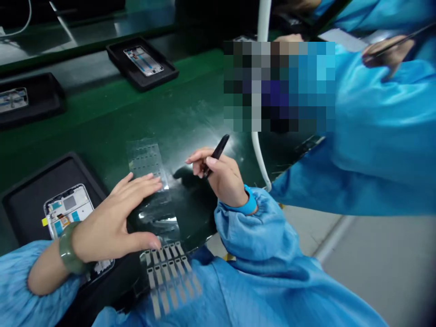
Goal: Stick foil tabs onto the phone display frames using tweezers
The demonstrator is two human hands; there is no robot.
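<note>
Green matting [190, 97] covers the bench, and from my remote seat I count three black trays on it, each with a phone frame inside. Nearest, at the left, the near tray [64, 170] holds a white-and-silver phone frame [80, 200] with blue and copper-coloured parts; a yellow tab [44, 222] sticks out from its left edge, and my left wrist, ringed by a green bangle [70, 250], hides part of it. Beyond it, the far-left tray [51, 91] carries a second frame [13, 98], cut off by my view. Right of that, the far tray [150, 84] holds a third frame [145, 61], lying at a slant.

My left hand [119, 213] is spread palm down, fingers apart and clasping nothing, at a clear film sheet [146, 156]; I cannot tell whether the fingertips press it. Grey tabs [166, 268] stand in rows at the near end, by my thumb and over the bench edge. My right hand [223, 175], to the right of the film, is clamped on a black tool [218, 152], pinched between thumb and fingers. Far right, a co-worker's hand [388, 52] grips something thin and dark.
</note>
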